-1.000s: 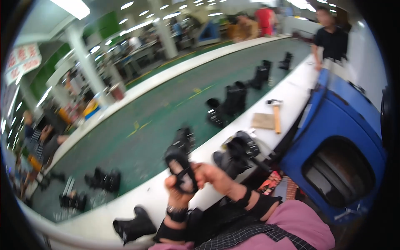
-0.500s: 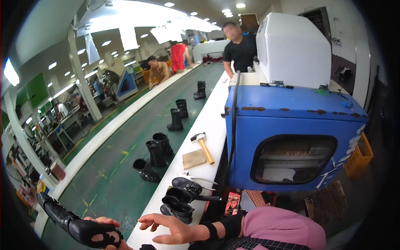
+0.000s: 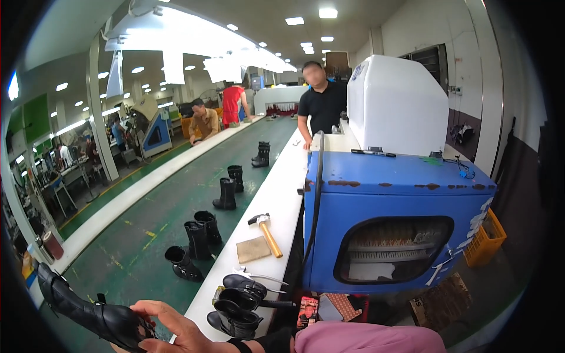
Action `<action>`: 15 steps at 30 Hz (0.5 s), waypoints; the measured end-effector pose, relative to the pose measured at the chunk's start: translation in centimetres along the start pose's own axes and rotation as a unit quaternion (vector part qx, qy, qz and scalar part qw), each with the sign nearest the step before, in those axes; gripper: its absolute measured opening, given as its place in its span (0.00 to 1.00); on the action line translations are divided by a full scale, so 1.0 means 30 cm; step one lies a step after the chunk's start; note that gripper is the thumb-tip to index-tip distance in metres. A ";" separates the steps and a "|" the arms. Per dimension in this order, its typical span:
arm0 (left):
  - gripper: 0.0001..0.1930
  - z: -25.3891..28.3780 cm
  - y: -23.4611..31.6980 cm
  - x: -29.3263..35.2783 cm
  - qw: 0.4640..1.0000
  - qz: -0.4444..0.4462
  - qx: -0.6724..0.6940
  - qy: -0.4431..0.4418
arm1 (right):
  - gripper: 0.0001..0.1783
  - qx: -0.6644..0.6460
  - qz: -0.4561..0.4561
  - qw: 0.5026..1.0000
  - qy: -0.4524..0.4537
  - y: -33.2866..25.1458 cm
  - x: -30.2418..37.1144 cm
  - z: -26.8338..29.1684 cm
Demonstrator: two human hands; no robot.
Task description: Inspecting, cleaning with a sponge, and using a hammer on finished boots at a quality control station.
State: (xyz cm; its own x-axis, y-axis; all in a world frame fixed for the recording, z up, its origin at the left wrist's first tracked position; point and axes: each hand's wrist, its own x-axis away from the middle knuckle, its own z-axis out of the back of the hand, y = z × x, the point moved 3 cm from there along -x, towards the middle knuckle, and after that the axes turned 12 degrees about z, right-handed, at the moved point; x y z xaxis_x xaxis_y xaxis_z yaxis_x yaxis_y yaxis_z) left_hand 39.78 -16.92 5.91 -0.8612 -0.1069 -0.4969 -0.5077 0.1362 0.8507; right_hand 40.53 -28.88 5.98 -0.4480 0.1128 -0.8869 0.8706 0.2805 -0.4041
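Note:
A black ankle boot (image 3: 88, 309) with straps lies tilted across the lower left, its shaft up and to the left. My right hand (image 3: 176, 326) is closed around its toe end, index finger along the upper and thumb lower down. Of my left hand little shows; it is mostly hidden beneath and behind the boot's toe end. Right of my hands, a black boot (image 3: 235, 317) and a black shoe-like piece (image 3: 244, 286) lie on the white ledge.
Several black boots (image 3: 198, 240) stand along the green conveyor belt (image 3: 138, 235). On the white ledge (image 3: 276, 191) lie a hammer (image 3: 268, 235) and a tan pad (image 3: 253, 250). A blue machine (image 3: 388, 206) borders the ledge at right; a person (image 3: 322, 103) stands behind it.
My right hand has moved left from open air onto the boot's toe end. The view has shifted, so the belt and machine sit lower and further left.

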 end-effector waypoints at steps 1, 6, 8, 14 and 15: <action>0.30 -0.002 0.008 -0.003 1.000 0.005 -0.017 -0.011 | 0.30 0.012 0.036 0.999 0.002 -0.007 -0.008 0.004; 0.28 -0.011 0.020 -0.002 0.999 -0.014 -0.037 0.011 | 0.29 0.049 0.059 0.997 0.008 -0.002 -0.009 0.013; 0.21 -0.008 0.029 -0.001 0.994 -0.037 -0.090 0.045 | 0.28 0.013 0.068 0.997 0.020 0.012 -0.010 -0.003; 0.16 -0.010 0.046 -0.017 0.984 -0.057 -0.129 0.109 | 0.29 -0.052 -0.001 0.999 0.010 0.081 -0.014 -0.058; 0.16 -0.001 0.044 -0.017 0.984 -0.054 -0.127 0.115 | 0.30 -0.044 0.005 0.999 0.005 0.089 -0.009 -0.062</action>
State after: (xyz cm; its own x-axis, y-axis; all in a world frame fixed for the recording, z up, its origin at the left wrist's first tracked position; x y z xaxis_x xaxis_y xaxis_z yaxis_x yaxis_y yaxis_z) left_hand 39.53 -16.70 7.29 -0.7597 -0.3305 -0.5600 -0.5490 -0.1354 0.8247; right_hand 42.61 -26.37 5.55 -0.4426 0.1251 -0.8880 0.8536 0.3623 -0.3744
